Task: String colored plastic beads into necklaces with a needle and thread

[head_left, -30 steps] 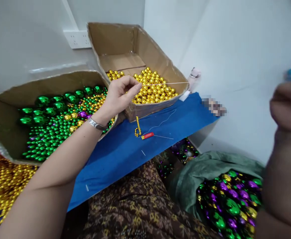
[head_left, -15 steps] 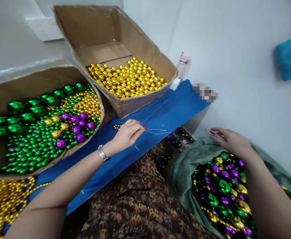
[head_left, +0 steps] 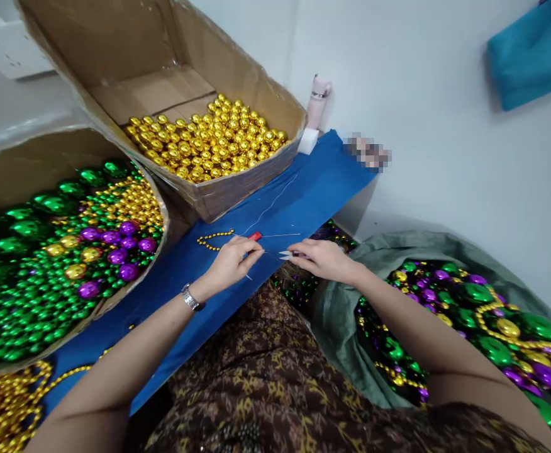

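Observation:
My left hand [head_left: 234,261] rests on the blue cloth [head_left: 304,195], fingers pinched on a thin white thread [head_left: 272,206] beside a small red lighter [head_left: 255,236]. A short strand of small gold beads [head_left: 214,238] lies just left of it. My right hand [head_left: 320,259] is close by at the cloth's edge, fingers closed around the thread's other part, long pale nails pointing left. A wristwatch [head_left: 191,298] sits on my left wrist.
A cardboard box of gold balls [head_left: 209,141] stands at the back. A second box of green, gold and purple beads [head_left: 63,245] is at left, gold strands [head_left: 2,409] below it. A green sack of mixed beads [head_left: 468,314] lies at right. A pink bottle [head_left: 317,104] stands by the wall.
My left hand came down from above the gold box to the cloth. My right hand moved from the sack to meet it at the thread. The view tilted downward.

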The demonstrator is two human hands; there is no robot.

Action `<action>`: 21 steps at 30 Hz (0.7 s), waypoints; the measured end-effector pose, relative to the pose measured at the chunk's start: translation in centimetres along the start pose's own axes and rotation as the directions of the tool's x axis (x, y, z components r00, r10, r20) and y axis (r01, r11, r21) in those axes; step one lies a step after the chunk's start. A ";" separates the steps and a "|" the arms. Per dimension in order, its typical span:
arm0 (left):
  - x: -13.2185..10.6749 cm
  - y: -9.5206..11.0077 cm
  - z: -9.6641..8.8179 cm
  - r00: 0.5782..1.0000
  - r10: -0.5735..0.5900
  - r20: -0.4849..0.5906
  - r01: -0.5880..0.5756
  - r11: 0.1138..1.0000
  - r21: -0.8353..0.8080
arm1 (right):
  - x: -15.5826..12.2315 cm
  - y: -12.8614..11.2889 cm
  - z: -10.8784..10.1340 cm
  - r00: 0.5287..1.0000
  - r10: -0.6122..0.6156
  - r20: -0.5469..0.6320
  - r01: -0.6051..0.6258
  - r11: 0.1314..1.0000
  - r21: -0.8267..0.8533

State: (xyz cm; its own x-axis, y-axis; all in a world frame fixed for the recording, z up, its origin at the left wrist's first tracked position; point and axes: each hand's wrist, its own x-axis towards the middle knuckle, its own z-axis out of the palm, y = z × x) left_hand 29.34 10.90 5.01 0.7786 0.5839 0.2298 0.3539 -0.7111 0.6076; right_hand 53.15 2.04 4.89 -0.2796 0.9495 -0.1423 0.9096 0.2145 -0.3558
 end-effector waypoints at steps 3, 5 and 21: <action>0.1 0.1 0.1 1.000 -0.006 -0.004 0.006 1.000 -0.012 | 0.3 0.6 0.9 0.999 0.002 0.041 -0.002 1.000 -0.014; 0.2 0.1 0.2 1.000 -0.008 -0.006 0.008 1.000 -0.018 | 0.3 0.9 1.4 0.998 0.005 0.056 -0.004 1.000 -0.024; 2.1 1.5 0.4 0.999 0.040 -0.003 -0.040 0.998 -0.039 | -0.1 2.0 4.0 0.977 0.072 0.201 -0.061 0.996 -0.061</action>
State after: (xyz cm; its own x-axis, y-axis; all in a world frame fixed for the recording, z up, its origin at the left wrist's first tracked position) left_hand 31.70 10.89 6.13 0.7907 0.5561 0.2560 0.3019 -0.7180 0.6272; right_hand 53.79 1.49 0.51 -0.2697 0.8970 -0.3503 0.9418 0.1700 -0.2900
